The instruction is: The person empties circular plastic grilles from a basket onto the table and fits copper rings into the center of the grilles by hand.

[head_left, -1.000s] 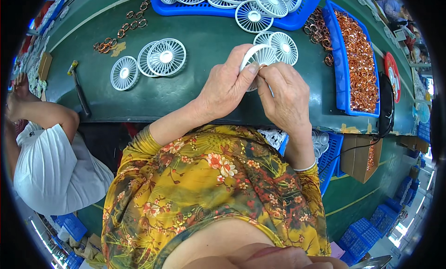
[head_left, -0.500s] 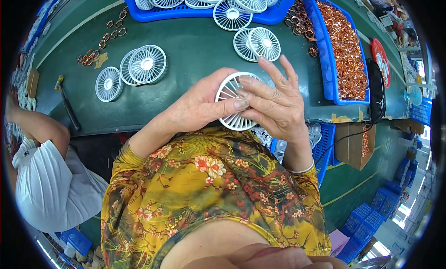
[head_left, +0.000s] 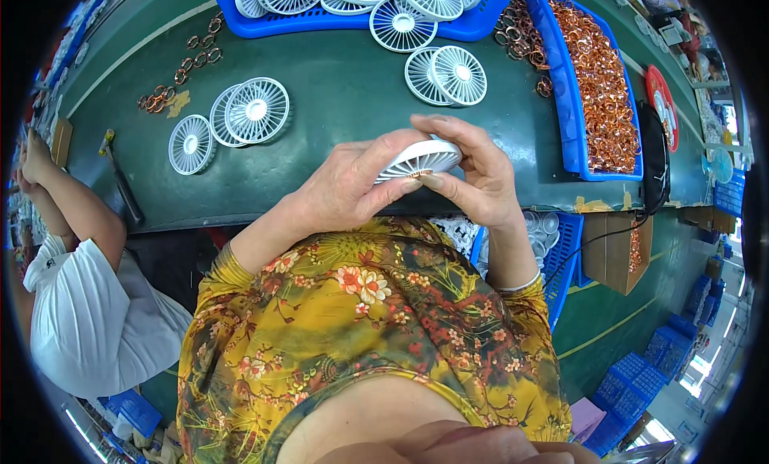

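Between my hands is a white round fan grille [head_left: 410,163], tipped so that it shows nearly edge-on above the table's near edge. My left hand [head_left: 343,182] grips its left side, thumb pressed near the hub. On the other side my right hand [head_left: 479,175] holds the rim, fingers over the far edge and thumb at the middle. A small copper-coloured piece [head_left: 417,174] shows at the hub between the two thumb tips; most of it is covered. Beyond my hands lie two overlapping grilles [head_left: 460,75], and three more [head_left: 256,111] lie to the left.
A blue basket [head_left: 320,23] of grilles stands at the far side. Right of it is a blue tray [head_left: 570,135] full of copper rings, with loose rings [head_left: 525,43] beside it. A hammer [head_left: 122,179] lies left, near a co-worker's arm [head_left: 84,195]. A cardboard box [head_left: 606,252] stands lower right.
The grille has tilted from facing up to nearly edge-on. My right hand's fingers have come down from above it onto its rim, and both thumbs now meet at the hub.
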The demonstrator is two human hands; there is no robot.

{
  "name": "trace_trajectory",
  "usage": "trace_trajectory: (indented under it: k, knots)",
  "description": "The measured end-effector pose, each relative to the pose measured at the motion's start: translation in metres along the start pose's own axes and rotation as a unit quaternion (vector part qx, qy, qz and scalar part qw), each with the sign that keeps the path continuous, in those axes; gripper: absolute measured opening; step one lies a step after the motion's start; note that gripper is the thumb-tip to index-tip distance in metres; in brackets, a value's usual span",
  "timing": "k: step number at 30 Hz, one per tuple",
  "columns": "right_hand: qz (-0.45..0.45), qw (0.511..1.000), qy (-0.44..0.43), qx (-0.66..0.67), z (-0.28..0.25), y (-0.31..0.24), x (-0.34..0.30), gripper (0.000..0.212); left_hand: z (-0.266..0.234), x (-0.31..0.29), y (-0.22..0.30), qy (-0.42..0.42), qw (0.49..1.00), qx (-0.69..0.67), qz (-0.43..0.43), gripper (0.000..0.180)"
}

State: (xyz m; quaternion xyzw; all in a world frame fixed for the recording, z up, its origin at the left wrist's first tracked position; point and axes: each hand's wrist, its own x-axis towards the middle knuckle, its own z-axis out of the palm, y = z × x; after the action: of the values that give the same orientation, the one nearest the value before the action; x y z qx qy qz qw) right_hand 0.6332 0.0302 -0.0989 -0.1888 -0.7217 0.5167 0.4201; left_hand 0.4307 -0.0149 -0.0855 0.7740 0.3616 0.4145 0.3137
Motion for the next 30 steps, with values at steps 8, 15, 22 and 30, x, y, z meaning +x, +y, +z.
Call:
trace_trajectory:
  k: [8, 15, 22, 30]
  knots:
    - [0.193, 0.753, 0.248, -0.579, -0.105, 0.037, 0.037, 0.039, -0.020, -0.018, -0.041, 0.182, 0.901, 0.393, 0.005, 0.049]
    - [0.286, 0.645, 0.173, -0.687, -0.127, 0.057, 0.024, 0.026, -0.029, -0.028, -0.038, 0.107, 0.807, 0.558, -0.163, 0.048]
    - [0.099, 0.785, 0.272, -0.548, -0.096, 0.033, 0.007, 0.013, 0.019, 0.064, -0.042, 0.097, 0.913, 0.395, 0.003, 0.056]
    - [-0.107, 0.832, 0.282, -0.465, -0.056, 0.019, -0.013, 0.016, 0.054, 0.105, -0.057, 0.055, 0.903, 0.421, -0.073, 0.070]
